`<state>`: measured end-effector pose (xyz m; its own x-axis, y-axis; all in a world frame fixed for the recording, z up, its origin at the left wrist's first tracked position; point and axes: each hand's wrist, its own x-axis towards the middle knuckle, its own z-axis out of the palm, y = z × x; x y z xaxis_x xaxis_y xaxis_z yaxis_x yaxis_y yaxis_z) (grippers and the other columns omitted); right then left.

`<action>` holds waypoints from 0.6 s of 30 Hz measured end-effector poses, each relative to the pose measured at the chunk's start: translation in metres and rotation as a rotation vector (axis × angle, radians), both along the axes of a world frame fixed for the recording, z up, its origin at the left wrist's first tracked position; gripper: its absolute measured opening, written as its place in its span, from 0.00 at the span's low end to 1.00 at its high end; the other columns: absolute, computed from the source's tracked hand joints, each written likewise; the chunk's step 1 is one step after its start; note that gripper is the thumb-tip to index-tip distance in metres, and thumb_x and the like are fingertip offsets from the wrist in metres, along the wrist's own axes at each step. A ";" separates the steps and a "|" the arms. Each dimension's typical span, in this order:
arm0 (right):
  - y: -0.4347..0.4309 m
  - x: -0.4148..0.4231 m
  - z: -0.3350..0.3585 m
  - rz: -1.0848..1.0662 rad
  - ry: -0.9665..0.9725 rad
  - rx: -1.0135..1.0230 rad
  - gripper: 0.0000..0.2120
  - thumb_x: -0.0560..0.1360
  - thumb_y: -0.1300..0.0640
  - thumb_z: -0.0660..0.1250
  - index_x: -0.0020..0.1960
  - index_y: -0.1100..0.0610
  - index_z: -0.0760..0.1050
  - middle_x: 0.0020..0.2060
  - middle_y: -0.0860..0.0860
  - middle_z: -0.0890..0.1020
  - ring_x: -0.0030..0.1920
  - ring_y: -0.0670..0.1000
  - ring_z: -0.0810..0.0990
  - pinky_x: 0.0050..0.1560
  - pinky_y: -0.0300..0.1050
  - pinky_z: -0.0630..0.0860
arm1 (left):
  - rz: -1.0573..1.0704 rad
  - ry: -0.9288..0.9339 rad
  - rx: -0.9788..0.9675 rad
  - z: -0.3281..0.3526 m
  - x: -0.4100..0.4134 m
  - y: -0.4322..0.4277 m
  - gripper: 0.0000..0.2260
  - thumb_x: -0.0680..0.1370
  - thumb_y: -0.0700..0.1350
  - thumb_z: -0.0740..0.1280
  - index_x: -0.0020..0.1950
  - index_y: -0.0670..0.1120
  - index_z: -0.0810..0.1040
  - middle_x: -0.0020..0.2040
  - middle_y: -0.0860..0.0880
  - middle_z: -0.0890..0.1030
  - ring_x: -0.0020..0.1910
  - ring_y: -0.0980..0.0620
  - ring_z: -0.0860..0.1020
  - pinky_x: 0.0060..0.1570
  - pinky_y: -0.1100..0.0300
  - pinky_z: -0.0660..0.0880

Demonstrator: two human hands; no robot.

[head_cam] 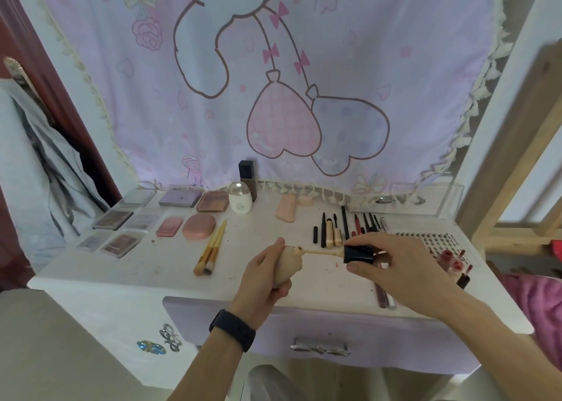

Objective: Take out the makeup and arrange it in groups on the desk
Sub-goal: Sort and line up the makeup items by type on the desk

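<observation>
Beige bottle (287,266) gripped in left hand (261,282), fingers wrapped round its body, held over near-middle of white desk (121,276). Right hand (401,266) pinches black cap (359,254) just right of bottle; cream-coated wand (322,251) runs from cap to bottle mouth. Palettes (112,219) grouped far left, brushes (211,245) right of them. Pencils (345,227) lined up beyond right hand. White bottle (240,196) stands at far edge.

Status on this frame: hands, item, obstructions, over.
Left grip holds beige bottle. Right grip pinches black cap, wand tip at bottle neck. Brushes, pencils lie clear on desk.
</observation>
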<state>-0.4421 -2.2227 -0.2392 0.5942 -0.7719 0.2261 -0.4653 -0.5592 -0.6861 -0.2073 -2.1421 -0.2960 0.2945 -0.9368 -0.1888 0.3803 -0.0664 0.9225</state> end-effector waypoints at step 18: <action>-0.048 0.070 -0.037 -0.092 -0.715 0.654 0.25 0.59 0.48 0.82 0.54 0.54 0.83 0.52 0.57 0.87 0.54 0.57 0.86 0.53 0.45 0.83 | 0.030 0.082 -0.115 0.010 0.051 -0.036 0.20 0.74 0.43 0.72 0.66 0.43 0.77 0.47 0.44 0.77 0.41 0.50 0.79 0.44 0.59 0.76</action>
